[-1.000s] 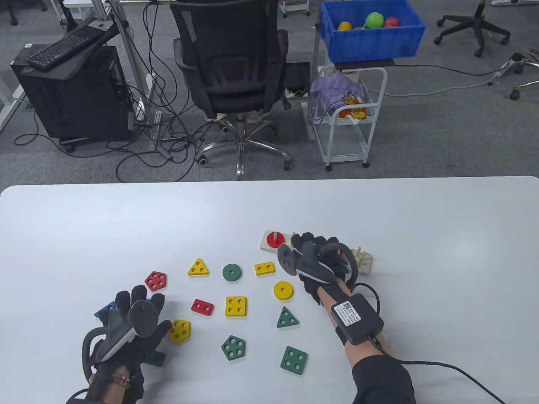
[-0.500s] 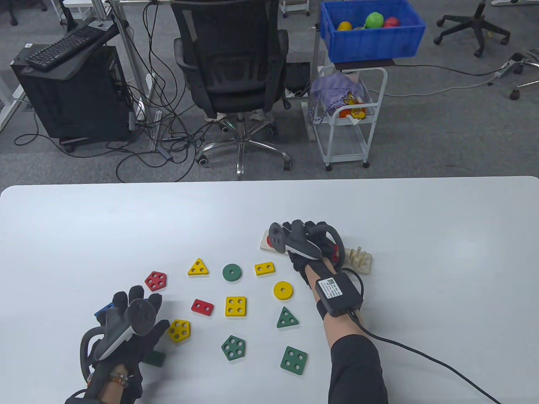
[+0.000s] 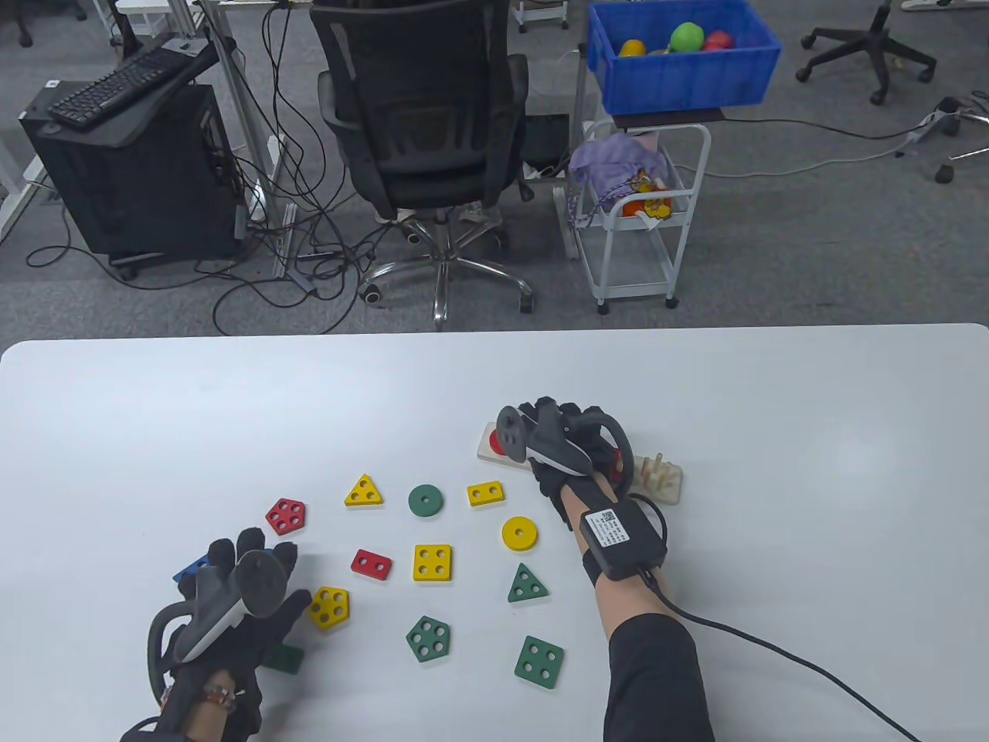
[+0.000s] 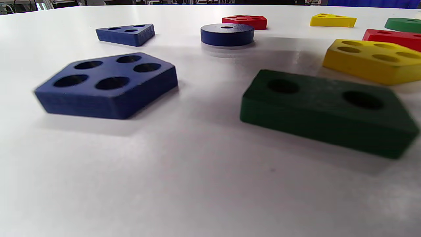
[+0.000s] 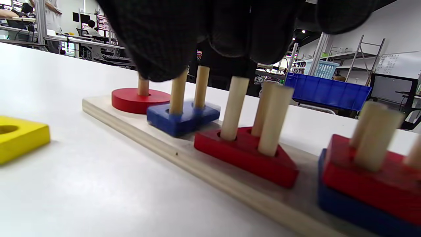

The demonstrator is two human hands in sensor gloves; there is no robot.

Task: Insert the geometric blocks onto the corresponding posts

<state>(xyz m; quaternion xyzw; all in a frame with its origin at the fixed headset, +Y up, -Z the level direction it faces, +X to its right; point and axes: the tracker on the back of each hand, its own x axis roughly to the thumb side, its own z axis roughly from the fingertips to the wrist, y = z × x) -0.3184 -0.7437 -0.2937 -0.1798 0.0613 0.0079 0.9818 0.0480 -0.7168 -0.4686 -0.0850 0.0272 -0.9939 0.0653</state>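
The wooden peg board (image 3: 669,481) lies right of centre. My right hand (image 3: 556,413) hovers over its left part, fingers bunched above the post tops and holding nothing. In the right wrist view the board (image 5: 184,154) carries a red disc (image 5: 139,100), a blurred blue rectangle (image 5: 182,118) low on two posts, a red triangle (image 5: 245,156) and a red square (image 5: 371,184) on a blue one. My left hand (image 3: 251,553) is spread, palm down, over the front-left blocks and holds nothing.
Loose blocks lie between the hands: yellow triangle (image 3: 364,491), green disc (image 3: 426,501), yellow disc (image 3: 519,533), yellow square (image 3: 433,563), green square (image 3: 539,662). Under the left hand are a blue pentagon (image 4: 108,85), blue disc (image 4: 227,33) and green rectangle (image 4: 325,112).
My right hand moved left and away along the board, from its middle to its left part, then stayed there. The left hand has hardly moved.
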